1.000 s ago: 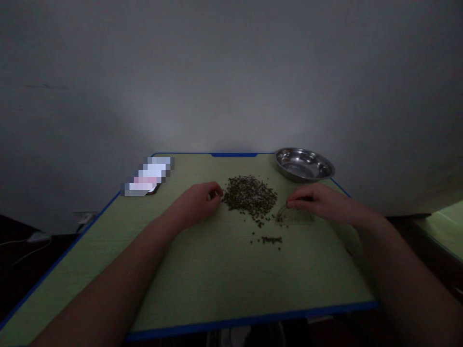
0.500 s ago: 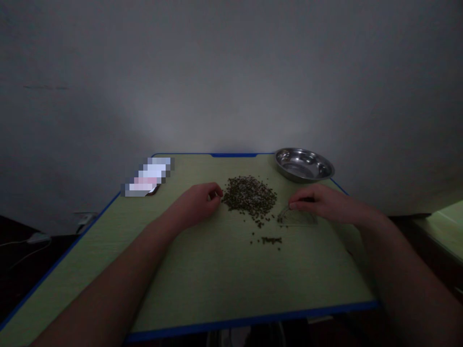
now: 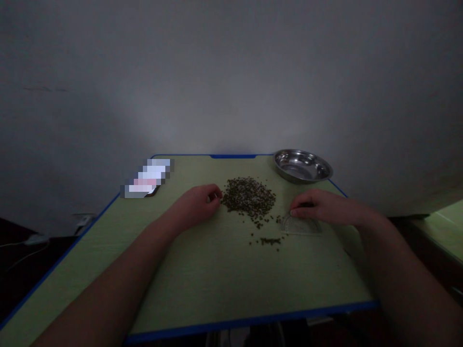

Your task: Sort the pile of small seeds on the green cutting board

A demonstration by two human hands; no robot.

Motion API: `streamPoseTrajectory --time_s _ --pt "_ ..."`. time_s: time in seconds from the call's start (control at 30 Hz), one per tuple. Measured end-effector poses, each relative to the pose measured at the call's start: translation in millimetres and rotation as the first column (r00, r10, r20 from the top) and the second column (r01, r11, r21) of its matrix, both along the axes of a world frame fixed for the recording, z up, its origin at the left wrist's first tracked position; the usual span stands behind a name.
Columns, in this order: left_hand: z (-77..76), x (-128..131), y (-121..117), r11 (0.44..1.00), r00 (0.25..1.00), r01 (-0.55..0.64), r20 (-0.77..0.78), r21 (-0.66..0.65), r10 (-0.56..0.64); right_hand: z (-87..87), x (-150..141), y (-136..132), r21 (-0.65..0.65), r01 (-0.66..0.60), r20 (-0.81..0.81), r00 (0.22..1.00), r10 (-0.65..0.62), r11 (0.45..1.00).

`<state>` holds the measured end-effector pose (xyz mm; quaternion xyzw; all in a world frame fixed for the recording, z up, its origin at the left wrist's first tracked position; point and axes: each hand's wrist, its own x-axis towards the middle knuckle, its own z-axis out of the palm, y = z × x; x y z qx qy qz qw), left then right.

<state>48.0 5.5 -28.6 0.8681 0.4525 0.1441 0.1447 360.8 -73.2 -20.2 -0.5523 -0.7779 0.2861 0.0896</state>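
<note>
A loose pile of small dark beans or seeds [image 3: 248, 195] lies on the middle of the table. My left hand [image 3: 200, 205] rests at its left edge, fingers curled towards the thumb; whether anything small is between them is hidden. Pinched by its curved edge in my right hand [image 3: 318, 205] is a clear protractor [image 3: 302, 226], its straight edge towards me, close to the tabletop. A few stray grains lie beside its left corner. Nearer to me, a short row of the same grains [image 3: 271, 241] sits apart from the pile, with several single ones around it.
A shiny metal bowl [image 3: 303, 166] stands at the back right corner of the light green, blue-edged table [image 3: 217, 284]. At the back left lies a phone [image 3: 150, 178] with a lit, blurred screen. A wall [image 3: 231, 77] rises behind the table.
My right hand has drawn the protractor slightly towards me and to the right, leaving a few grains by its left corner. My left hand stays put.
</note>
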Motion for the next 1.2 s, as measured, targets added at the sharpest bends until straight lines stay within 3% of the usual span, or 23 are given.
streamPoseTrajectory --time_s 0.17,0.6,1.2 --pt "0.6 0 -1 1.0 1.0 0.012 -0.003 -0.007 -0.012 4.7 -14 -3 0.008 0.004 -0.003 1.0 -0.004 1.0" --pt "-1.4 0 -1 1.0 1.0 0.017 -0.015 -0.007 -0.018 1.4 -39 -4 0.181 0.013 -0.019 1.0 -0.01 0.983" --pt "1.0 0 -3 1.0 0.999 0.007 -0.038 -0.005 -0.008 -10.0 -61 3 0.414 0.01 -0.041 0.999 0.007 0.91"
